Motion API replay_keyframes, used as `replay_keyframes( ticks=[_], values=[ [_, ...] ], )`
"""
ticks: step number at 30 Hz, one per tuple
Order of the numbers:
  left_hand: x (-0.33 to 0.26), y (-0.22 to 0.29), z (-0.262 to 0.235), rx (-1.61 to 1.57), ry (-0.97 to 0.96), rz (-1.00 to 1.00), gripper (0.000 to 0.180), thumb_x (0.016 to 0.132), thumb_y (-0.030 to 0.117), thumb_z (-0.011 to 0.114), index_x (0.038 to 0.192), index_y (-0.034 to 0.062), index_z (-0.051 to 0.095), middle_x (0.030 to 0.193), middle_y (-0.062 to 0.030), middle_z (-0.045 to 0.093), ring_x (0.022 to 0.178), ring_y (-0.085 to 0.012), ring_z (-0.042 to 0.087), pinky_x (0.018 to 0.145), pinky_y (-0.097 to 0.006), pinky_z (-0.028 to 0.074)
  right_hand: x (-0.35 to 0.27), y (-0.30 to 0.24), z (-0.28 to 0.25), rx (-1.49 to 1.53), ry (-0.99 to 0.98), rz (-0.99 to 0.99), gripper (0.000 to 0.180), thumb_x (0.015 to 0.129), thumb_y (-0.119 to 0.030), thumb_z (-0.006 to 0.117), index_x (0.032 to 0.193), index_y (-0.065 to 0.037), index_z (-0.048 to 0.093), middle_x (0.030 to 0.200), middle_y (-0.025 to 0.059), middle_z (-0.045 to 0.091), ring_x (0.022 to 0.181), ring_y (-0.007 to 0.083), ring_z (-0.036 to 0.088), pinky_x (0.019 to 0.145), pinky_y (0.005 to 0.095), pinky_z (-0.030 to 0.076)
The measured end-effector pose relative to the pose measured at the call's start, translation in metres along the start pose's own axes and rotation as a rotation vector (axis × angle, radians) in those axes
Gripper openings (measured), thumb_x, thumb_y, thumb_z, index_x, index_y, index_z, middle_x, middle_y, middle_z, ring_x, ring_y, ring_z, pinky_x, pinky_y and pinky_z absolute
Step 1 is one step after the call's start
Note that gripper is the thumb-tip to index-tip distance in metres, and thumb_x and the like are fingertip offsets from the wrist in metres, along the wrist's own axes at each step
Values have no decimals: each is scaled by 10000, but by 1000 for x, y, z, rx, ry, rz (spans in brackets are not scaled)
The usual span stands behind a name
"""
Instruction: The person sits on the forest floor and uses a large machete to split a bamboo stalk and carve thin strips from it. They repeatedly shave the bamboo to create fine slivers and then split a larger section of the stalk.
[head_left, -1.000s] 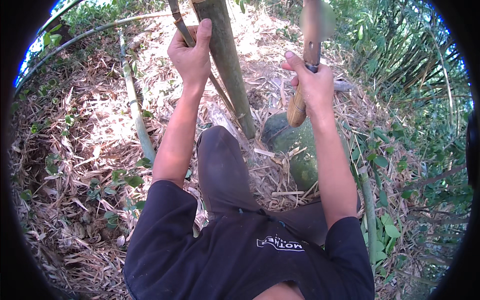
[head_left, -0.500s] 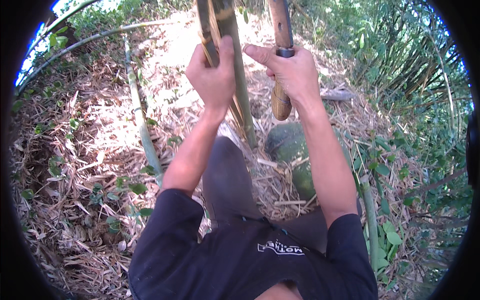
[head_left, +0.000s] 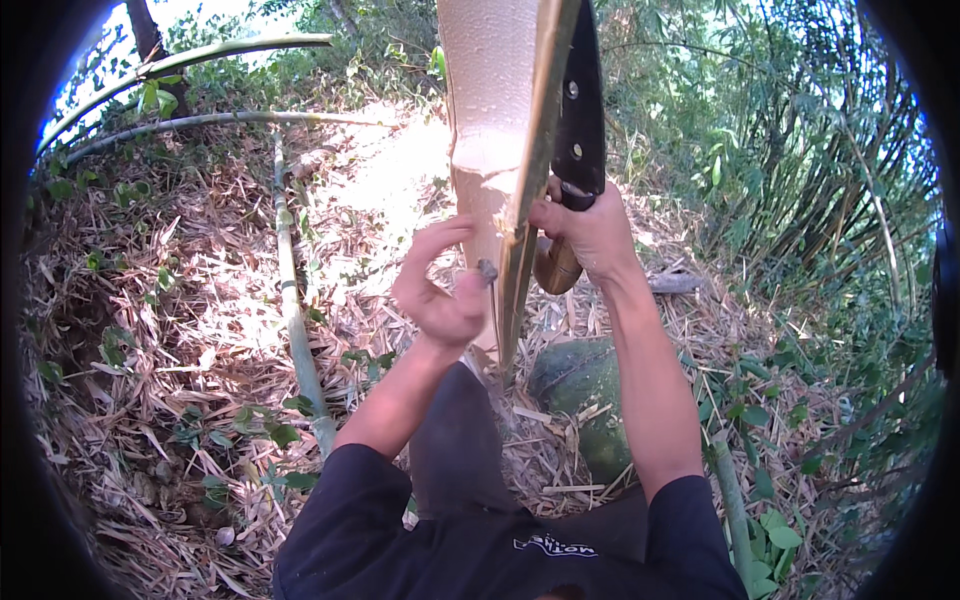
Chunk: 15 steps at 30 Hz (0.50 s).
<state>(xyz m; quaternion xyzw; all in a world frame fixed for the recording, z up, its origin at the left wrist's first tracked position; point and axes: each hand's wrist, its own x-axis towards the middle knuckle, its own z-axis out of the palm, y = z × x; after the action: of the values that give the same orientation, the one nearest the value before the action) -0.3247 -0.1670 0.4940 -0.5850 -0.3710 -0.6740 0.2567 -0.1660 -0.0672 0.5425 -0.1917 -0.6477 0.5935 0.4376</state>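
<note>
Sunlit grove, dry leaf litter (head_left: 180, 330), green undergrowth (head_left: 800, 180)

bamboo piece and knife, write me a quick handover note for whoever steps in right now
Left hand: open, fingers curled, just beside the split bamboo piece, not gripping it.
Right hand: closed on the wooden handle of the big knife, blade pointing up along the bamboo's right edge.
The bamboo stands upright in front of the person, pale inner face showing. A green rounded stump sits below, on dry leaf litter.
Done: the piece is already split open.
Left: I cannot tell how far the blade has bitten in.
</note>
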Motion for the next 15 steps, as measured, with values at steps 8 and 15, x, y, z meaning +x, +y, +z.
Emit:
replay_keyframes(
  ticks=[8,15],
  values=[
    [186,-73,2,-613,-142,-360,458,1023,396,462,1203,2,613,1158,-151,668,1071,-248,652,920,-396,527,7,16,-12,27,-45,-34,528,610,-413,970,808,-105,590,734,-64,534,679,71,506,632,258,419],
    [220,-55,33,-946,-621,-614,532,981,325,648,1385,6,517,1290,-115,638,1121,-222,656,942,-363,543,10,16,-10,97,-55,-25,462,640,-365,939,796,-111,585,715,-51,555,633,87,526,608,258,422]
  ],
)
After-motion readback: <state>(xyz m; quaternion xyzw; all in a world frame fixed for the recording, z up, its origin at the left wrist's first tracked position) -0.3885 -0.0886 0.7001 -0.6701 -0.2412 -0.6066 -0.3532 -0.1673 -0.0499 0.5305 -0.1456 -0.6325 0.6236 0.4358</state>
